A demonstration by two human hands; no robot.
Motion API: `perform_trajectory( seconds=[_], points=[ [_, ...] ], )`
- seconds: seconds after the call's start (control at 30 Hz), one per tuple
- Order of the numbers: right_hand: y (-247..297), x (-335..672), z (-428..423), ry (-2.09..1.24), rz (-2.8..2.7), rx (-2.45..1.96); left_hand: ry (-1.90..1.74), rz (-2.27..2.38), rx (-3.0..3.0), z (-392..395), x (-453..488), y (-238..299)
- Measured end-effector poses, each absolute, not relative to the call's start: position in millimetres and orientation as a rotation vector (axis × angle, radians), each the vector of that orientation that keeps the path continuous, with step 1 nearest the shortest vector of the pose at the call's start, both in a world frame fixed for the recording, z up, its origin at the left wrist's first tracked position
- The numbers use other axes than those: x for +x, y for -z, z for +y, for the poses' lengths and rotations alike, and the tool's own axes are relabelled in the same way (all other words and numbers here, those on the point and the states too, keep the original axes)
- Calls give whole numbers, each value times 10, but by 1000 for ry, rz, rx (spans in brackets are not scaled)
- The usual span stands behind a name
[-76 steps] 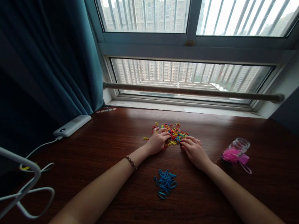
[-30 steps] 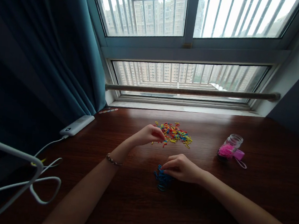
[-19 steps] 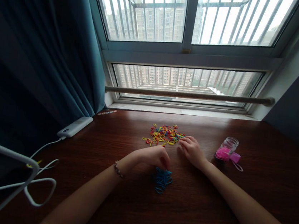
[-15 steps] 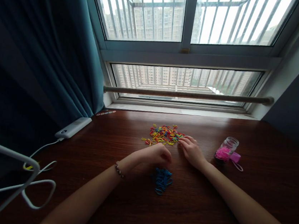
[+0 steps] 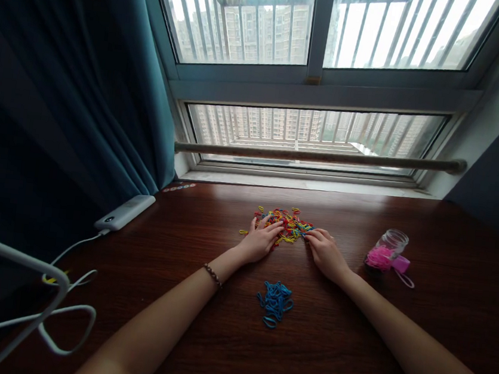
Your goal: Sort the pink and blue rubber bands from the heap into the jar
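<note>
A pile of mixed small rubber bands, red, yellow and blue-green, lies on the dark wooden table. My left hand reaches over its left side, fingers spread and fingertips on the bands. At the pile's right edge is my right hand, its fingers stretched toward the bands and touching the outermost ones. Its thumb is partly hidden. Nearer to me, between my forearms, sits a separate heap of blue rubber bands, touched by neither hand.
On the right a clear jar with pink bands lies tilted beside a pink-purple tag with a loop. A white power bank and white cable are at the left, by the blue curtain. A window stands behind.
My left hand has moved from above the blue heap forward to the mixed pile, and its fingers have spread. My right hand stays at the pile's right edge. The view has shifted slightly.
</note>
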State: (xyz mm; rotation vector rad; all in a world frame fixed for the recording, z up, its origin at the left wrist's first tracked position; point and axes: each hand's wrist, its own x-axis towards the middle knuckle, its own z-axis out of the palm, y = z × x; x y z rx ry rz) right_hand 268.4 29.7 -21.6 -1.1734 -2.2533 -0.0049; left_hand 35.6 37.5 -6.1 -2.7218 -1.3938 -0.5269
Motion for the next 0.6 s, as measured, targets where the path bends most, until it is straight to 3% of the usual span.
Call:
perform_trajectory(
  seconds=[0.6],
  points=[
    [92,2708,207,-200,-1868,-1111,671,-1382,-2613,375,339,66]
  ],
)
